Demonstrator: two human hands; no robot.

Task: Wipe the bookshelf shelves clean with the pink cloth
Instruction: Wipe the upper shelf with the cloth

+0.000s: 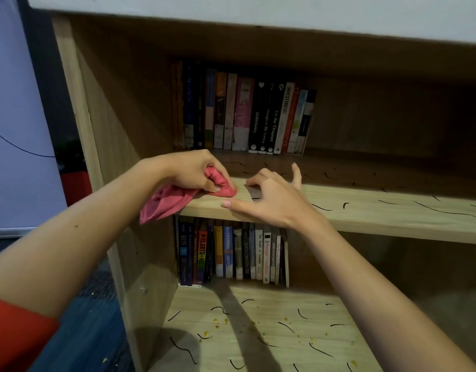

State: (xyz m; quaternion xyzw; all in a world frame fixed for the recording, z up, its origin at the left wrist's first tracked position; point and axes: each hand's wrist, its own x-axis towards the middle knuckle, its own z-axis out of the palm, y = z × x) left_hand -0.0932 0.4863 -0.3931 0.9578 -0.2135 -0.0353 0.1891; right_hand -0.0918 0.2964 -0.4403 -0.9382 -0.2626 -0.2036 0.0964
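Shelf edge [365,213] bears the pink cloth [164,204], gripped by left hand [189,167] fingers [221,175].

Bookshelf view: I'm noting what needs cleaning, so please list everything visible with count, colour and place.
bookshelf: one, light wood, fills the view
upper shelf: one, light wood, centre
lower shelf: one, light wood, bottom
upper books: one row, mixed colours, upright at back of upper shelf
lower books: one row, mixed colours, upright at back of lower shelf
scribble marks: many, black, both shelves
crumbs: several, yellow, lower shelf
cloth: one, pink, upper shelf's front edge
sleeve: one, red, bottom left
left hand: grips the cloth
right hand: spread fingers rest on upper shelf's edge
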